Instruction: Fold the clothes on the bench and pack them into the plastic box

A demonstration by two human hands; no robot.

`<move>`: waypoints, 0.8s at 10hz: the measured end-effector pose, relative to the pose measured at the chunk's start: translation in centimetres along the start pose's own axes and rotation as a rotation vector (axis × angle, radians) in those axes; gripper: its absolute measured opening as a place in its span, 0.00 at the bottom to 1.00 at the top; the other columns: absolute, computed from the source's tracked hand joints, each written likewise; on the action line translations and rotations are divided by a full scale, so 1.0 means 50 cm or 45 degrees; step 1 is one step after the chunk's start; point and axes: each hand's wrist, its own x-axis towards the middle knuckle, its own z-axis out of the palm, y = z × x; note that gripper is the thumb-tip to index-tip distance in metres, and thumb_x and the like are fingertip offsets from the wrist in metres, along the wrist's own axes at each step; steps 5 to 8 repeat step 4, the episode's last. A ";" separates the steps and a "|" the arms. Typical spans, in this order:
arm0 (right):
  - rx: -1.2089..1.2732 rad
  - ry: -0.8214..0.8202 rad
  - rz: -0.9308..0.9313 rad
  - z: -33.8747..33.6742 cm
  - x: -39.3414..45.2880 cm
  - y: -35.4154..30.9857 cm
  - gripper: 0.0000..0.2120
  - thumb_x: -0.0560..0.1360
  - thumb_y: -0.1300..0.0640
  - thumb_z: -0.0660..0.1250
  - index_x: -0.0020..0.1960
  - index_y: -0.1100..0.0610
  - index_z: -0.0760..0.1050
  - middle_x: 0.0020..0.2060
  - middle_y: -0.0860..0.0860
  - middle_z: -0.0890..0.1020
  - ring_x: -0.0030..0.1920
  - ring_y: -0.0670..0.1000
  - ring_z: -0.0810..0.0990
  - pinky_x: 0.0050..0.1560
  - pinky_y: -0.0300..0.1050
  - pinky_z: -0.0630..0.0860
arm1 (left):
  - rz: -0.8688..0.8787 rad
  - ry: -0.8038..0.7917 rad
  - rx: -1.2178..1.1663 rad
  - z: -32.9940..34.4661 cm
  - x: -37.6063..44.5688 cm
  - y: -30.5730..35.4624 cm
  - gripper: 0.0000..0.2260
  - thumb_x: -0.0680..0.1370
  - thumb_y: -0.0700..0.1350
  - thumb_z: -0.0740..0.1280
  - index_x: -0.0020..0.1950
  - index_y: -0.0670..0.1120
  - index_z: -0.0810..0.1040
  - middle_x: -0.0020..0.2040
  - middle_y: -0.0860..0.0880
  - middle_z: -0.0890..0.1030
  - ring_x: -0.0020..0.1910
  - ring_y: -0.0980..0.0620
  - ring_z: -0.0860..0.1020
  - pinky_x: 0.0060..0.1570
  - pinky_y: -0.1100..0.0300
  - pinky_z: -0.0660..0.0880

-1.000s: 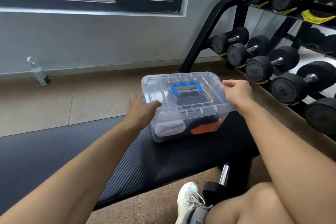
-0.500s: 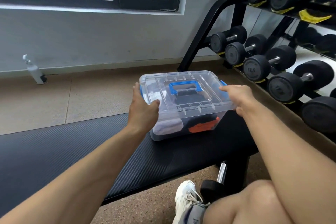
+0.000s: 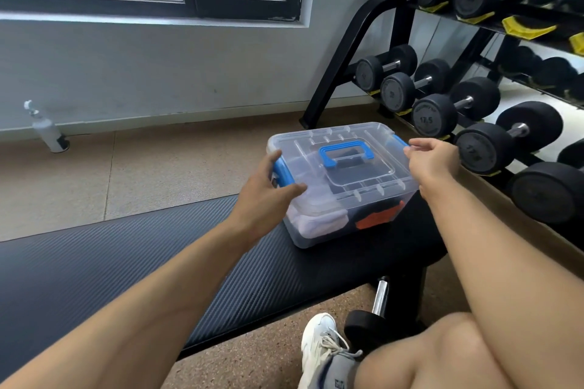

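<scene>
On the bench (image 3: pixel 126 268): plastic box (image 3: pixel 343 196), lid on, clothes (image 3: pixel 319 224) inside.
Left hand (image 3: pixel 265 196): at the box's 9 o'clock, fingers spread, loose by the blue latch (image 3: pixel 282 172).
Right hand (image 3: pixel 433 161): at 3 o'clock, fingers curled at the lid's edge; grip unclear.

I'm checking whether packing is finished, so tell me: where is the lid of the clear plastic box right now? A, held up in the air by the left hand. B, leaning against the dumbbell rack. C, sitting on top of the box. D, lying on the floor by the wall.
C: the clear lid with the blue handle sits on the clear plastic box, folded clothes visible through its wall.
</scene>
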 end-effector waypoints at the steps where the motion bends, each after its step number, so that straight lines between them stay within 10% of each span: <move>1: -0.009 0.129 -0.004 -0.031 0.021 0.015 0.05 0.75 0.56 0.74 0.46 0.47 0.82 0.43 0.45 0.83 0.49 0.51 0.83 0.54 0.54 0.81 | -0.007 -0.155 0.082 0.020 0.006 -0.004 0.38 0.74 0.42 0.75 0.79 0.56 0.61 0.78 0.51 0.66 0.76 0.51 0.65 0.73 0.54 0.65; 8: -0.256 0.193 -0.222 -0.050 0.025 -0.002 0.05 0.75 0.56 0.70 0.46 0.45 0.81 0.47 0.44 0.85 0.53 0.52 0.82 0.61 0.58 0.76 | 0.010 -0.115 0.063 0.040 0.018 0.007 0.36 0.74 0.43 0.75 0.79 0.52 0.62 0.77 0.49 0.67 0.76 0.52 0.65 0.74 0.56 0.63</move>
